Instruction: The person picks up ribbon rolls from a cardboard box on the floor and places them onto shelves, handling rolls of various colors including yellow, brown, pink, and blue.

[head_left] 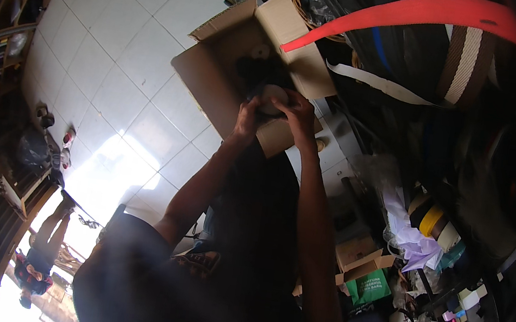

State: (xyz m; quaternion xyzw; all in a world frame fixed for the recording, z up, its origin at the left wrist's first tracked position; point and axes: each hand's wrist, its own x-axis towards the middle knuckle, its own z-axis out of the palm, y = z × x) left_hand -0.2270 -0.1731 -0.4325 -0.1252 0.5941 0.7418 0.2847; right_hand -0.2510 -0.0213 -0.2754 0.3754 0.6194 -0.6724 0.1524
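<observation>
An open cardboard box (206, 82) with its flaps spread out lies in front of me. Over its near end, both my hands hold a pale, round, disc-like thing (273, 98); its exact kind is too dim to tell. My left hand (248, 119) closes on its left side. The fingers of my right hand (297, 115) curl over its right side and press on its top. Deeper in the box lie dark items (258, 68) in shadow and a small pale round piece (260, 51). What lies under my hands is hidden.
A red strap (413, 18) and a white strap (379, 83) hang at the right of the box. White floor tiles (125, 33) spread to the left. Lower right are a small carton, a green package (368, 286) and spools. Another person (39, 262) stands by the bright doorway.
</observation>
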